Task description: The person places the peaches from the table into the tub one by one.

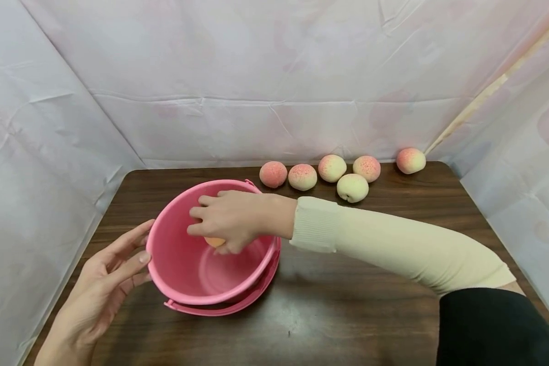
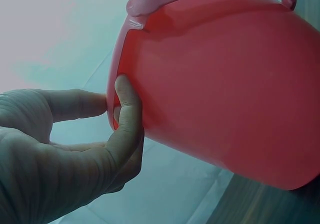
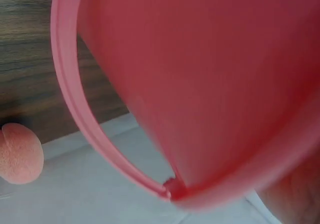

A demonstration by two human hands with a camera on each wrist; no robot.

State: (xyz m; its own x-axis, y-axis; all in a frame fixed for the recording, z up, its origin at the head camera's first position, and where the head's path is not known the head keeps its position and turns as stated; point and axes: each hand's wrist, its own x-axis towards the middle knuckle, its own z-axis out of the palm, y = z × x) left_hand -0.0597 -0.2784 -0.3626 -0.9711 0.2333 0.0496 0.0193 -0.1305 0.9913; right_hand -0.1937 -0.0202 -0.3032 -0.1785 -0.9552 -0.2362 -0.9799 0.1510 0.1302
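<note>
A pink bucket [image 1: 174, 244] stands on the brown table, its mouth facing up toward me and its handle hanging down at the near right. My left hand [image 1: 98, 284] grips the left side of the bucket's rim; the left wrist view shows its fingers [image 2: 131, 108] around that rim. Inside the bucket's mouth, my right hand [image 1: 233, 216] holds a peach [image 1: 215, 242] that shows only as a small orange-yellow patch under the palm. In the right wrist view the bucket's outer wall [image 3: 190, 83] fills most of the picture.
Several pink and cream peaches lie along the table's back edge, among them a red one [image 1: 273, 174], a pale one [image 1: 353, 188] and one alone at the far right [image 1: 410, 160]. White patterned sheeting [image 1: 274, 122] hangs behind and beside the table [image 1: 347, 305].
</note>
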